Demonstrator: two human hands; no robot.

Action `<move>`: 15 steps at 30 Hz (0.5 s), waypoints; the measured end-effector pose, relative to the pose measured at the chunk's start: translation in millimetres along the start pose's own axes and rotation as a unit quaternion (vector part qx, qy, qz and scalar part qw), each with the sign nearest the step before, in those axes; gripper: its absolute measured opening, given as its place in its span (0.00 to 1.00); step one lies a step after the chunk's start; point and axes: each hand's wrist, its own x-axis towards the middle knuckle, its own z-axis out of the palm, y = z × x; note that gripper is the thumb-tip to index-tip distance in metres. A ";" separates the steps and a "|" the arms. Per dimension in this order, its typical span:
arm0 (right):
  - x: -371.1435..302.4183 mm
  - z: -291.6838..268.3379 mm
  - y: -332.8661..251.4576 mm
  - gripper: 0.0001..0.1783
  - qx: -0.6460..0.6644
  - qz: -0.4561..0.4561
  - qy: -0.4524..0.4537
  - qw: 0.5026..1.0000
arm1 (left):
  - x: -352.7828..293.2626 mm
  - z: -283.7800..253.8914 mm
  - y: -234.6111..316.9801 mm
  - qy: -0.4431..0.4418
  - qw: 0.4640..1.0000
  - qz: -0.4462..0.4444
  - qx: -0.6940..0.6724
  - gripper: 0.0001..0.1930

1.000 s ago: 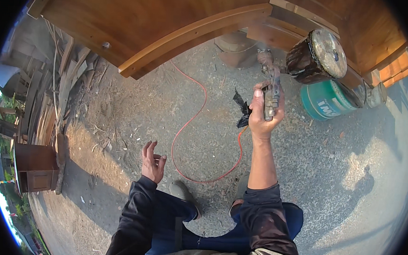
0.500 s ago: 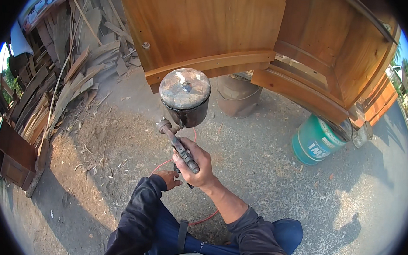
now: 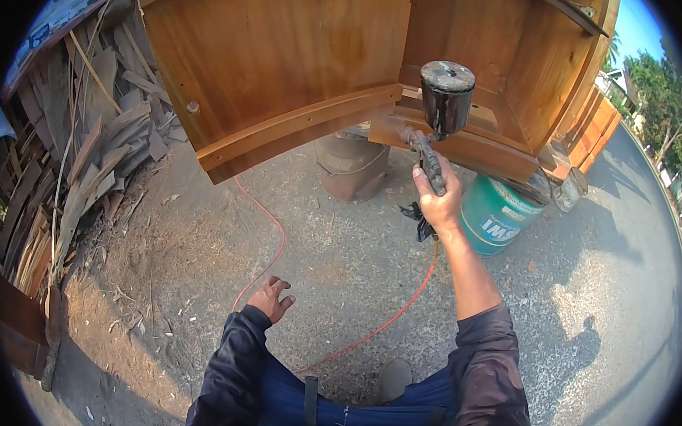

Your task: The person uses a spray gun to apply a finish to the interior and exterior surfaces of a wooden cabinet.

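My right hand (image 3: 442, 200) is wrapped round a paint spray gun (image 3: 429, 157) with a dark, paint-stained cup on top. The gun's nozzle points left, close to the lower rail of a varnished wooden cabinet (image 3: 272, 60). A faint mist hangs by the nozzle. From under the gun's handle a red air hose (image 3: 407, 304) runs down toward my legs. My left hand (image 3: 272, 298) hovers over the ground in front of my left knee, holding nothing, fingers loosely bent and apart. An open cabinet door panel fills the upper middle, joined to the cabinet's body at the right.
A grey bucket (image 3: 351, 169) and a green pail (image 3: 497, 215) stand beneath the cabinet. Scrap wood (image 3: 100, 136) is heaped on the left. A dark wooden piece (image 3: 14, 322) stands at the left edge. The hose also loops over the concrete ground, left of the bucket.
My right hand has carried the spray gun right and farther away, to the cabinet's lower rail. My left hand is now apart from the gun. The view has shifted slightly right.
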 end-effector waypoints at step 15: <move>195.4 -111.4 -47.6 0.16 0.105 -0.133 0.010 0.985 | -12.8 17.2 -44.1 0.030 0.979 -0.195 -0.044 0.21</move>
